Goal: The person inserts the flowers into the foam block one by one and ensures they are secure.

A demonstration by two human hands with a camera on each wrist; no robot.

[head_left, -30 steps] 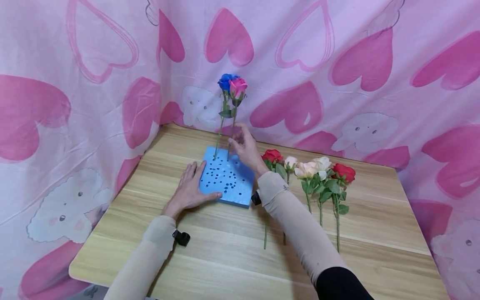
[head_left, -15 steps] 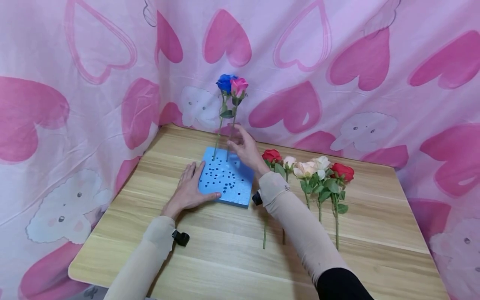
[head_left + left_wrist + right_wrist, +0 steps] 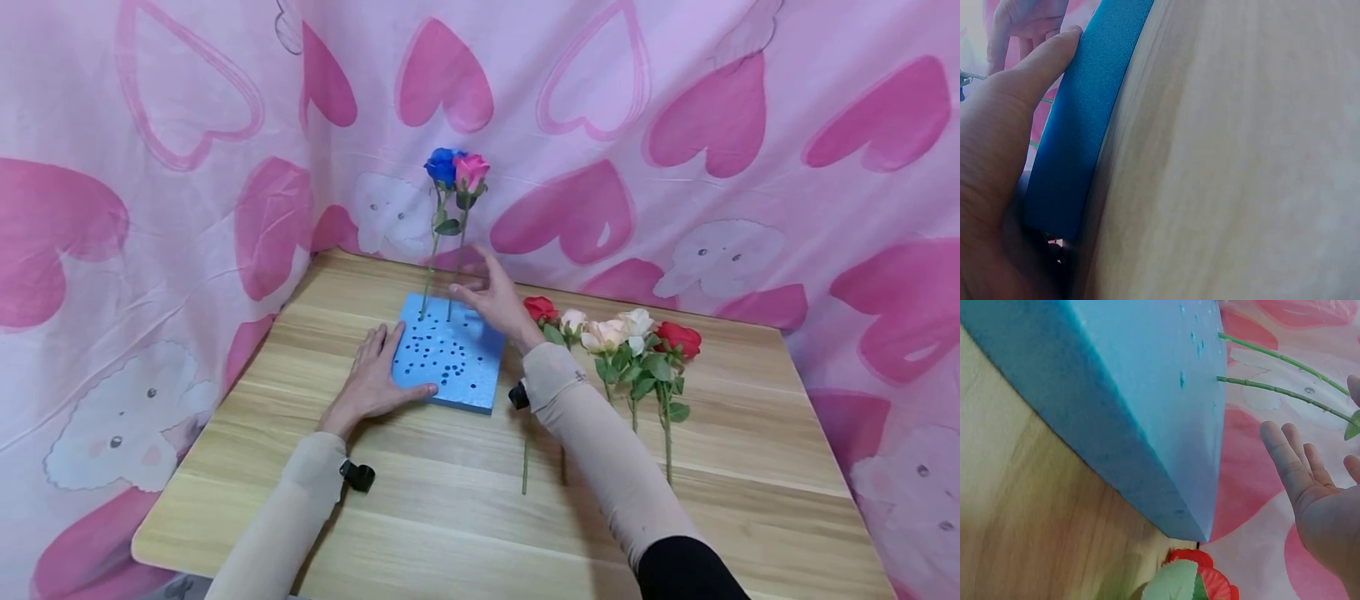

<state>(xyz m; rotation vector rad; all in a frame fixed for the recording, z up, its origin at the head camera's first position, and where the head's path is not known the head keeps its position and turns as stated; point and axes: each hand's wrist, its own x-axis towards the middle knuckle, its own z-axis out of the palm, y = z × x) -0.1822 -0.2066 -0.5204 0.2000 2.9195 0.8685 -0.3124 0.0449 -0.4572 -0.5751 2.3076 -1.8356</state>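
A blue foam block (image 3: pixel 491 358) full of small holes lies on the table. Two artificial roses stand in its far part, a blue rose (image 3: pixel 441 167) and a pink rose (image 3: pixel 472 172), their stems upright with a slight lean. My left hand (image 3: pixel 375 379) is spread against the block's left side, thumb at the front edge; the left wrist view shows that thumb on the top edge of the foam side (image 3: pixel 1085 112). My right hand (image 3: pixel 501 304) hovers beside the pink rose's stem with fingers loosely extended. In the right wrist view a gap shows between its fingers (image 3: pixel 1285 456) and the stems (image 3: pixel 1288 392).
Right of the block lie several more artificial roses: a red rose (image 3: pixel 539 308), pale ones such as the cream rose (image 3: pixel 602 335), and another red rose (image 3: pixel 678 339). My right forearm covers some stems. A pink patterned curtain (image 3: pixel 585 208) hangs behind the wooden table (image 3: pixel 442 508).
My right hand's fingers have loosened and drawn slightly away from the pink rose's stem. My left hand stays on the block. The head view has shifted a little.
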